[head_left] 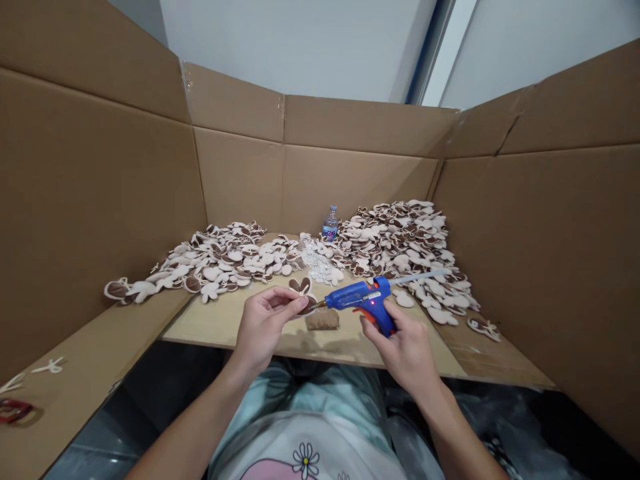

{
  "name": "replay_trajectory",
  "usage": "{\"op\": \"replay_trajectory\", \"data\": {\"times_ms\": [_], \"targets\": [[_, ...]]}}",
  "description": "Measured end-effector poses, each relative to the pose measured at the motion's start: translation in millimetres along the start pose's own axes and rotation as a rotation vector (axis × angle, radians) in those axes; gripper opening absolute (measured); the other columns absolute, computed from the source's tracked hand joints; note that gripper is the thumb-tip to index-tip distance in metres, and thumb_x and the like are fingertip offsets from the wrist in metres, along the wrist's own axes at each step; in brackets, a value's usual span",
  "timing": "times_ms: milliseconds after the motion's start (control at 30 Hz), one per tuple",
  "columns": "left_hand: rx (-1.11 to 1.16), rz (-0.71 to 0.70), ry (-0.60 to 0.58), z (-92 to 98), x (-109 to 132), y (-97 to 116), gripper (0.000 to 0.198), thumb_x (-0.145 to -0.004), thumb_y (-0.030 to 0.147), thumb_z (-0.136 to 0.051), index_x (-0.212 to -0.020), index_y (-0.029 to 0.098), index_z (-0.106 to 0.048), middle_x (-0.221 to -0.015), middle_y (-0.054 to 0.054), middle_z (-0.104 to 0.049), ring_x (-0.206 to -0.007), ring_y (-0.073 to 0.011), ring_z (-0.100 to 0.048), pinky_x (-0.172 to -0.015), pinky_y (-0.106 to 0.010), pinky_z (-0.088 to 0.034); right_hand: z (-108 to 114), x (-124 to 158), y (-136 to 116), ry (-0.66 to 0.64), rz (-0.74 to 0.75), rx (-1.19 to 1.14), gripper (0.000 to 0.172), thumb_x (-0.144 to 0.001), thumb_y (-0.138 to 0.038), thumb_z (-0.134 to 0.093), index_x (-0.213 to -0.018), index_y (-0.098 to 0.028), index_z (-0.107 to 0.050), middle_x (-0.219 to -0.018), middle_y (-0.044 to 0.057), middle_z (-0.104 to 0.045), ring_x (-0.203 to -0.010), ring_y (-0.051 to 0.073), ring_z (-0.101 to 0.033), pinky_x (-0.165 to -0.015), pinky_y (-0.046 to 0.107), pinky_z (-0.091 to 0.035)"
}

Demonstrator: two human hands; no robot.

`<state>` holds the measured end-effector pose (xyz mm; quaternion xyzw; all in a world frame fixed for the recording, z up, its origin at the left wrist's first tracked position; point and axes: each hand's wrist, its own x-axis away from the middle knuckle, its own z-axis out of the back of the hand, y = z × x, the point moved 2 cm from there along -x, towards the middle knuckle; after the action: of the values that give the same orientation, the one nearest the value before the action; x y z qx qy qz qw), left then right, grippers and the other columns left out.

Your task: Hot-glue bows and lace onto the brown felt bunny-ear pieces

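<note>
My left hand [265, 325] pinches a small brown and white bunny-shaped piece [301, 287] between thumb and fingers, above the light board. Wrapped round the handle of a blue glue gun [357, 297] is my right hand [404, 340]. The gun points left, its metal nozzle at the piece by my left fingertips; whether it touches cannot be made out. A translucent glue stick [420, 276] sticks out of its back end, and a small red light glows on its side. Just below the nozzle, a brown block [323, 319] lies on the board.
Tall cardboard walls [360, 180] surround the board [240, 320]. White and brown pieces form a left heap [235, 257] and a larger right heap [400, 237]. Between them stand a water bottle [331, 225] and clear plastic packaging [319, 261]. A red object [14, 411] lies far left.
</note>
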<state>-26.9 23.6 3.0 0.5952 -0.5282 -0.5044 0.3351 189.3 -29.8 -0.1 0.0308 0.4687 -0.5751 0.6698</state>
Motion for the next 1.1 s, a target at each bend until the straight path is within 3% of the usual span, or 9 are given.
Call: {"op": "replay_trajectory", "data": {"times_ms": [467,533,667,833,967,1100], "targets": [[0.003,0.015,0.011,2.9,-4,-2,0.011,-0.067,0.021,-0.084,-0.070,0.017,-0.074,-0.070,-0.002,-0.076,-0.071,-0.0135,-0.071,-0.067,-0.019,-0.056,2,-3,4,0.067,0.024,0.115,0.014,-0.082,-0.031,-0.055,-0.071,-0.022,-0.053,-0.053,-0.004,-0.051,-0.043,0.012,-0.039,-0.049,0.025,-0.031],[-0.004,0.028,0.007,3.9,-5,-4,0.011,-0.067,0.022,-0.084,-0.071,0.016,-0.075,-0.071,-0.003,-0.076,-0.072,-0.0145,-0.071,-0.068,-0.020,-0.056,1,-7,13,0.020,-0.034,0.160,0.013,-0.079,-0.031,-0.056,-0.072,-0.021,-0.055,-0.055,-0.001,-0.055,-0.047,0.015,-0.046,-0.052,0.025,-0.034],[-0.018,0.027,0.036,7.3,-12,-5,0.013,-0.065,0.022,-0.084,-0.071,0.015,-0.075,-0.073,-0.004,-0.077,-0.073,-0.0165,-0.073,-0.072,-0.023,-0.058,-12,-15,44,-0.194,-0.254,0.263,0.011,-0.076,-0.031,-0.060,-0.074,-0.019,-0.059,-0.066,0.006,-0.064,-0.062,0.021,-0.058,-0.056,0.026,-0.036],[-0.034,-0.009,0.108,18.3,-24,-7,0.018,-0.066,0.026,-0.084,-0.074,0.014,-0.074,-0.073,-0.006,-0.077,-0.073,-0.0192,-0.074,-0.074,-0.028,-0.059,-36,-13,77,-0.324,-0.367,0.252,0.022,-0.073,-0.024,-0.062,-0.054,-0.021,-0.052,-0.051,0.002,-0.061,-0.048,0.018,-0.056,-0.045,0.023,-0.030],[-0.035,-0.015,0.149,27.3,-31,-7,0.023,-0.065,0.030,-0.085,-0.075,0.013,-0.072,-0.073,-0.007,-0.077,-0.074,-0.0210,-0.075,-0.074,-0.029,-0.060,-46,-9,83,-0.361,-0.396,0.259,0.026,-0.073,-0.028,-0.065,-0.052,-0.021,-0.052,-0.051,0.002,-0.061,-0.048,0.017,-0.057,-0.044,0.022,-0.030],[0.022,-0.034,0.181,33.3,-35,-8,0.028,-0.062,0.028,-0.087,-0.074,0.014,-0.066,-0.071,-0.004,-0.076,-0.074,-0.0201,-0.075,-0.074,-0.029,-0.060,-42,-5,81,-0.389,-0.423,0.299,0.031,-0.075,-0.039,-0.067,-0.054,-0.021,-0.054,-0.049,0.003,-0.060,-0.045,0.018,-0.056,-0.041,0.024,-0.030]]}}
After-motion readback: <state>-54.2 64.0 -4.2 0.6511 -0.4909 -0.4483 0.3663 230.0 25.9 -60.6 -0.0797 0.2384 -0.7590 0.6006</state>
